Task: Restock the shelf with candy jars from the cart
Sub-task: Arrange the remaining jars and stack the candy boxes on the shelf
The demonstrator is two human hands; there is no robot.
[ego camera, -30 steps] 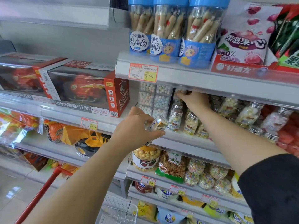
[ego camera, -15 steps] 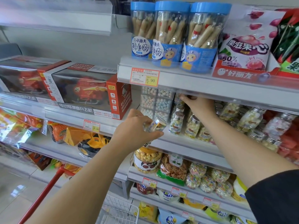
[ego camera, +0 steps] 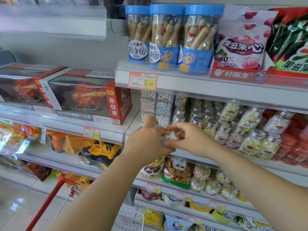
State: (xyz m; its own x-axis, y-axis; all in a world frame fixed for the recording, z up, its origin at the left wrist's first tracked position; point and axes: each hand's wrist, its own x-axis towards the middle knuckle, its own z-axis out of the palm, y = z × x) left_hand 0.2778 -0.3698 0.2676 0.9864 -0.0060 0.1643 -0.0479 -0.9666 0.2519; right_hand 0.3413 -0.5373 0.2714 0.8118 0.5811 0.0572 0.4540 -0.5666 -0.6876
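Note:
A small clear candy jar [ego camera: 169,137] filled with pale candies lies on its side between my two hands, in front of the middle shelf edge. My left hand [ego camera: 146,144] grips it from the left and my right hand [ego camera: 188,139] pinches it from the right; both hide most of it. Behind, on the middle shelf [ego camera: 196,157], stand several rows of similar silver-capped candy jars [ego camera: 223,129]. The cart's white wire basket [ego camera: 130,219] and red handle [ego camera: 45,204] show at the bottom.
Stacked clear boxes of candy balls [ego camera: 156,105] stand at the shelf's left end. Tall blue-lidded sausage tubs [ego camera: 166,37] and snack bags sit on the shelf above. Boxed toy helicopters [ego camera: 83,95] fill the left bay, with a yellow toy truck [ego camera: 100,152] below.
My right hand has pulled back from the jars deep on the shelf and come down to the jar that my left hand holds. The camera has tilted slightly.

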